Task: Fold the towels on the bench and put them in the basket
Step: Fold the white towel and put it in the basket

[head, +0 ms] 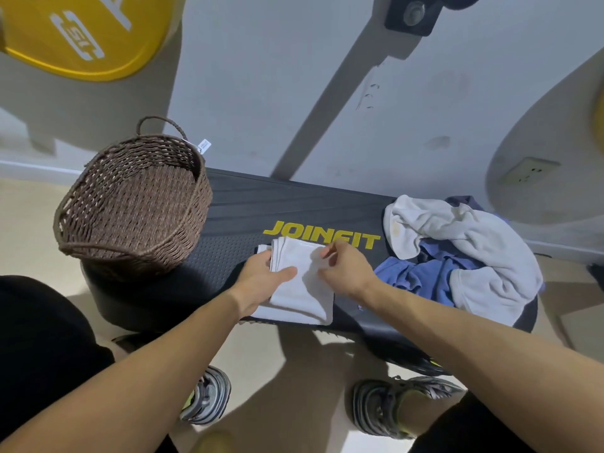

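Folded white towel (302, 289) lies on the table (235, 223), right of the basket (130, 204). Left hand (261, 282) holds its left edge; right hand (346, 273) pinches its right side.

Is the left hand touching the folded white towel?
Touching. The head view shows the left hand on the folded white towel, thumb lying across its top.

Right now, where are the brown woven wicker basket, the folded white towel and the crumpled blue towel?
brown woven wicker basket (108, 243), head view, near rim.
folded white towel (305, 295), head view, bare top layer between the hands.
crumpled blue towel (421, 276), head view, exposed folds below the loose white towel.
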A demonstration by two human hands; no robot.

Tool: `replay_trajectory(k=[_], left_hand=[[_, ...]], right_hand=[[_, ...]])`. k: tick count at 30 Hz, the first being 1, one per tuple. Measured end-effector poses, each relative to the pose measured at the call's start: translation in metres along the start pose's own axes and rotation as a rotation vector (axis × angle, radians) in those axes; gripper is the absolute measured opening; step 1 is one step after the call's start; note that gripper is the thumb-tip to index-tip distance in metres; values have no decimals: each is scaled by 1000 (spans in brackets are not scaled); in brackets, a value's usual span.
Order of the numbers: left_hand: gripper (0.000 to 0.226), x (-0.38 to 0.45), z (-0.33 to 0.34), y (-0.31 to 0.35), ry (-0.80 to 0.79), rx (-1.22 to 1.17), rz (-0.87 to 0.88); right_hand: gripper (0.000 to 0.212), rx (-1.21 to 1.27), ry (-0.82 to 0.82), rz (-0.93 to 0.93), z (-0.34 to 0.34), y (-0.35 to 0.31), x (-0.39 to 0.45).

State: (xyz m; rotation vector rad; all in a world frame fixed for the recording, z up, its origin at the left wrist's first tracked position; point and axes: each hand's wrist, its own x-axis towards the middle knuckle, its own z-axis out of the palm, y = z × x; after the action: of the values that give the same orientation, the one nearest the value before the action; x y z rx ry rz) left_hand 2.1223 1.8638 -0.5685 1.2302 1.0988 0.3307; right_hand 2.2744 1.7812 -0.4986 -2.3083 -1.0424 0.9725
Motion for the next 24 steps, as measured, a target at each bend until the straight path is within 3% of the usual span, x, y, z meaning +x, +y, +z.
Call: replay_trajectory(k=[8,13,15,17,19,21,24], left_hand=[[41,10,-17,-6,-178,112,-44],[49,14,-25,-4,-287,56,-84],[44,15,-30,-2,-245,70,-45],[30,16,-36,-2,-112,280,35],[20,16,-42,-1,-24,714,96],[39,13,-47,-1,48,1132,73],[67,6,-44,1,10,1115,-136]], right_hand=[[39,-809,-139,-705,15,30,-4],[52,-787,-232,-686,14,30,1],[54,-790,-235,-688,13,31,3],[57,-800,-268,-680,14,32,5],[58,-812,-306,-663,17,31,5],[58,-817,-327,-648,19,28,6],[60,-850,-353,-632,20,22,7]])
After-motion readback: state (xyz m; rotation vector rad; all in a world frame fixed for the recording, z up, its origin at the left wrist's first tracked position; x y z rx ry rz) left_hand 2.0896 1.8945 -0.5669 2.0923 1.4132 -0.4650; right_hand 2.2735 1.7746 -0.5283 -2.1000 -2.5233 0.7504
